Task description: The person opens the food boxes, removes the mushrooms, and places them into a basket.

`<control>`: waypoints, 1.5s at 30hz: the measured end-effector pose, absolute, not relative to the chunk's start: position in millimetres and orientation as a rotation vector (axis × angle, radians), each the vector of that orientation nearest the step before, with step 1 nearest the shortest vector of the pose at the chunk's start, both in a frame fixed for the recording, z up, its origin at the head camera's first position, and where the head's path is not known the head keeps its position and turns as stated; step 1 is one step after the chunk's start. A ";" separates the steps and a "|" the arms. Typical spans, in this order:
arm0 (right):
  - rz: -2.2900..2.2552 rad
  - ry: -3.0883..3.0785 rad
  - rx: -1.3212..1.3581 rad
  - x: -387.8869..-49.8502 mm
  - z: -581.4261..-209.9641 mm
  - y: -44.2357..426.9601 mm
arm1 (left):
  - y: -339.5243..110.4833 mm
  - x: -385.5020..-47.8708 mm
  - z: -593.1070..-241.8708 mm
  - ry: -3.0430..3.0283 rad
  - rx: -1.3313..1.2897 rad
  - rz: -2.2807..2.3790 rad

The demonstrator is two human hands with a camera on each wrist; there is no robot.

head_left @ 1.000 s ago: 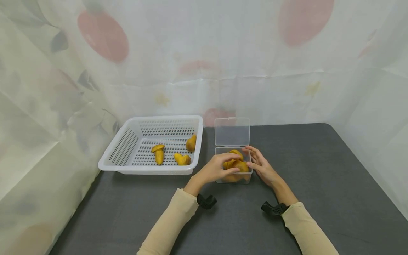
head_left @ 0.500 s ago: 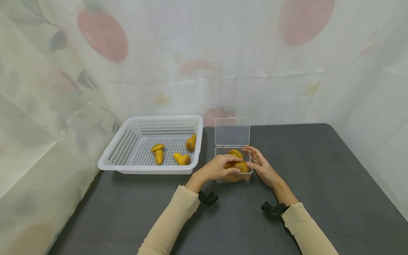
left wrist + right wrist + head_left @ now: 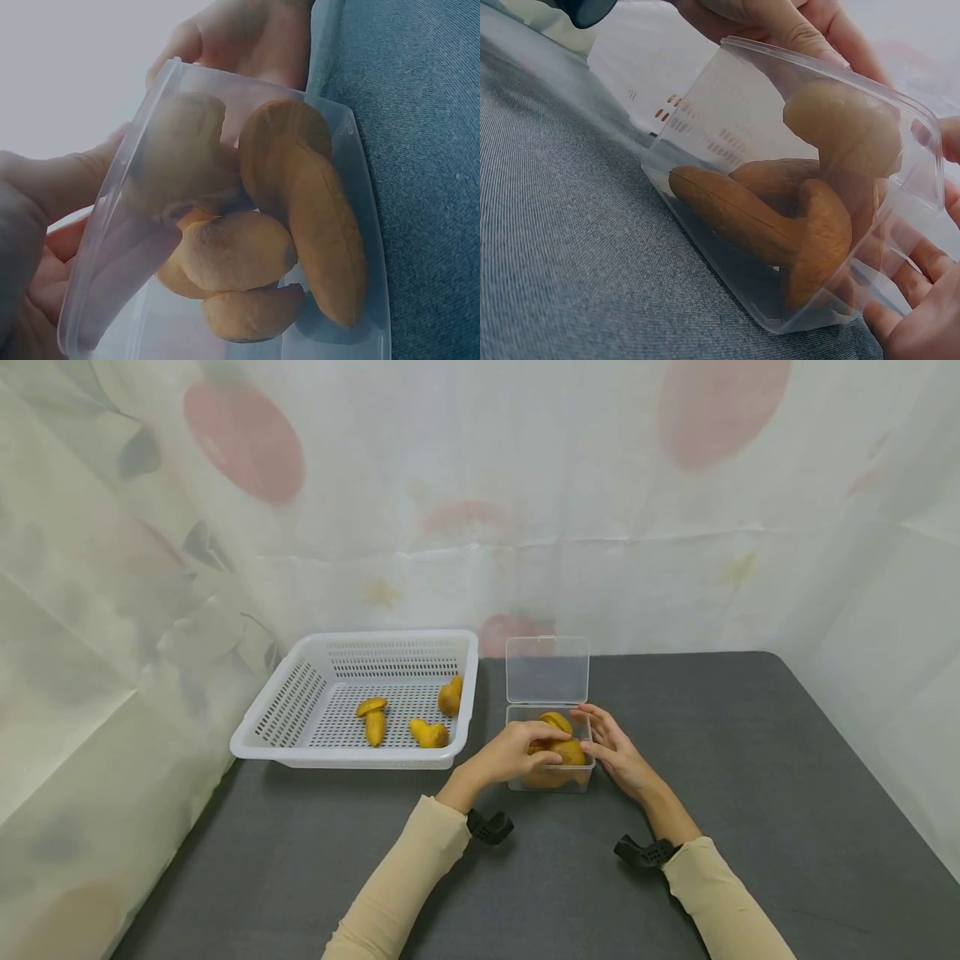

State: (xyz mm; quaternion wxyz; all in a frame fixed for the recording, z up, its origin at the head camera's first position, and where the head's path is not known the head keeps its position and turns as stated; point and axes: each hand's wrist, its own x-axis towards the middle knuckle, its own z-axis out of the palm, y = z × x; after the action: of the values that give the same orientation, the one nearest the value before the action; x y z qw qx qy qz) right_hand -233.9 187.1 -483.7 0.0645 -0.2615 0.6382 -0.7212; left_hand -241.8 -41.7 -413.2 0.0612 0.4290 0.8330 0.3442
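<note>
A clear plastic box (image 3: 551, 780) holds several yellow-brown mushrooms, which look like models. My left hand (image 3: 506, 753) reaches over its near left rim. Thumb and fingers are bent about an upper mushroom (image 3: 567, 752); in the left wrist view the box wall partly veils that contact. Against the right side rests my right hand (image 3: 617, 753), its lightly bent fingers (image 3: 922, 259) touching the wall and its thumb by the rim. A long-stemmed mushroom (image 3: 326, 225) lies along the box's side. The hinged lid (image 3: 547, 670) stands upright behind.
Left of the box is a white slotted basket (image 3: 258, 739) with 3 mushrooms inside: one with a wide cap (image 3: 374, 722), one near the front (image 3: 429, 734) and one by the right wall (image 3: 450, 697). Patterned cloth (image 3: 637, 510) hangs behind the dark table (image 3: 750, 793).
Since a second ago my left hand has shifted slightly right and deeper over the mushrooms in the box. The right hand, box and basket look unmoved.
</note>
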 end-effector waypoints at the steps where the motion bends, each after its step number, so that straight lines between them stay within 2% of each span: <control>1: -2.177 1.928 -0.787 -233.7 -483.8 187.1 | -42.1 -241.8 -413.2 2.517 1.300 1.053; 14: -2.174 1.939 -0.781 -233.1 -482.6 186.4 | -48.8 -241.8 -412.2 2.445 1.199 1.209; 34: -2.141 1.983 -0.765 -232.9 -482.0 186.4 | -50.9 -238.9 -410.9 2.483 1.302 1.393; 45: -2.129 1.987 -0.748 -233.1 -481.8 185.8 | -54.5 -235.8 -404.1 2.452 1.261 1.482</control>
State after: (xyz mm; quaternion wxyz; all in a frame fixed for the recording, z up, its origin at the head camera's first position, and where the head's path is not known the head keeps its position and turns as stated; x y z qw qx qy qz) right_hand -233.1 185.8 -481.8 0.0675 -0.2481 0.6595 -0.7064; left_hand -235.8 -54.5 -404.1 0.0056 0.4030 0.7832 0.4735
